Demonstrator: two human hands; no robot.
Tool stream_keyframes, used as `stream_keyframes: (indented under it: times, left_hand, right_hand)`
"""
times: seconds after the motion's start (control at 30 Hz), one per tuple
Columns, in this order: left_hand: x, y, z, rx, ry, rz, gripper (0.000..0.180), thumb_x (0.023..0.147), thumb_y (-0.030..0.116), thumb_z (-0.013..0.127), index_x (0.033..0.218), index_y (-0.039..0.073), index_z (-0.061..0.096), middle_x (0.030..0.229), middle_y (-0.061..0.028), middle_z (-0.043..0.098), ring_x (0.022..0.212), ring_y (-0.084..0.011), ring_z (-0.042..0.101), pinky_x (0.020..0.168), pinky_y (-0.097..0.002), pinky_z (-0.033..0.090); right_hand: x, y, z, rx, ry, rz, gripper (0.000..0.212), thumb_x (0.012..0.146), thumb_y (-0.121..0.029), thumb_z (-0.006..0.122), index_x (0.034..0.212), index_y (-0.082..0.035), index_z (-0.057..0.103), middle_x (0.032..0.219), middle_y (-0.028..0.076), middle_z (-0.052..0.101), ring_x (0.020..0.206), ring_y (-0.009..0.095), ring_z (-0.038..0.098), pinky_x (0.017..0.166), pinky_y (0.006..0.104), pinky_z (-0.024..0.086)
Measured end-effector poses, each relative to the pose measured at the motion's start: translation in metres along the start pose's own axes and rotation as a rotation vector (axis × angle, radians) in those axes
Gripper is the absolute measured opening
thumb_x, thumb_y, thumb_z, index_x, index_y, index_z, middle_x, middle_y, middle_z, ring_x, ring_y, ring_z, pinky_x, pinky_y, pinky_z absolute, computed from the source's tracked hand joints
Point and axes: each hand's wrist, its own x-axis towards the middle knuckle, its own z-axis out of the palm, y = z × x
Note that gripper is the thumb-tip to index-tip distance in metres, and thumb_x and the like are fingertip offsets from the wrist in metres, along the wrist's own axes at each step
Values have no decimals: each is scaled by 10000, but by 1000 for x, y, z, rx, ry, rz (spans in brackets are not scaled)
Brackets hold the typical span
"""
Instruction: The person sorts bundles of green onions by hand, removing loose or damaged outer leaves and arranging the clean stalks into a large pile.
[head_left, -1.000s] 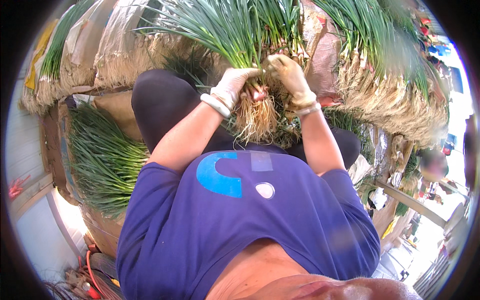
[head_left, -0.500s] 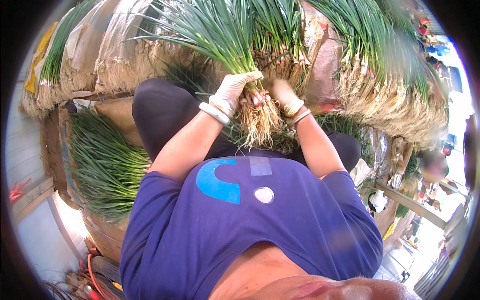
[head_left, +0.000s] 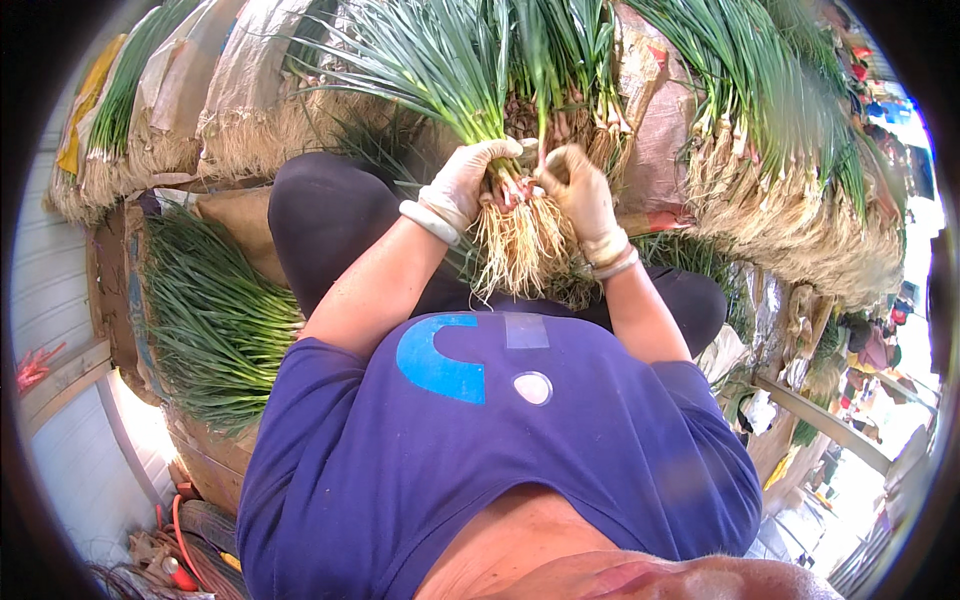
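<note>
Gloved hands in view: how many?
2: the left hand, gripping the green onion bunch; the right hand, beside it at a single stalk. Others may be hidden.

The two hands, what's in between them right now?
In the head view, the pinkish bulbs and pale roots of the held bunch lie between the left hand and right hand.

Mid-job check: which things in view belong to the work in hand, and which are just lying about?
In use:
green onion bunch, in the left grip
single stalk, at the right grip
probably the onions ahead

Lying about, apparently:
orange-red cord, lower left
red strands, far left
</note>
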Motion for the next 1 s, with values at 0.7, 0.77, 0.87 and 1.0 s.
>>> stream_keyframes:
  times: [0.7, 0.77, 0.87, 1.0]
  left_hand:
    - [11, -13, -10, -60, -83, 35, 232, 793, 130, 620, 977, -9, 601, 785, -108, 629, 687, -226, 640, 735, -407, 566]
    - [9, -9, -7, -103, -140, 24, 235, 790, 137, 622, 973, -9, 604, 805, -111, 632, 693, -222, 639, 759, -410, 561]
    - [5, -8, 5, -141, -63, 21, 245, 790, 151, 624, 973, -11, 604, 827, -120, 634, 695, -217, 640, 776, -418, 556]
    - [5, -10, -7, -104, -66, 107, 234, 813, 129, 618, 1006, 4, 577, 799, -78, 629, 687, -197, 634, 772, -472, 553]
  right_hand:
    - [11, 48, 21, 410, -64, 272, 230, 925, -224, 497, 960, -32, 618, 839, 71, 649, 734, 176, 596, 692, 300, 478]
    - [-12, 58, 10, -50, -283, 127, 264, 899, -279, 506, 995, -62, 622, 913, 135, 667, 814, 269, 635, 751, 366, 484]
    - [-29, 112, 6, -408, -517, -8, 260, 848, -258, 519, 990, -62, 617, 918, 188, 648, 850, 336, 625, 765, 415, 480]
    - [5, 56, 0, -486, -112, 166, 222, 827, -218, 569, 944, -36, 613, 903, 210, 626, 870, 373, 598, 779, 435, 473]
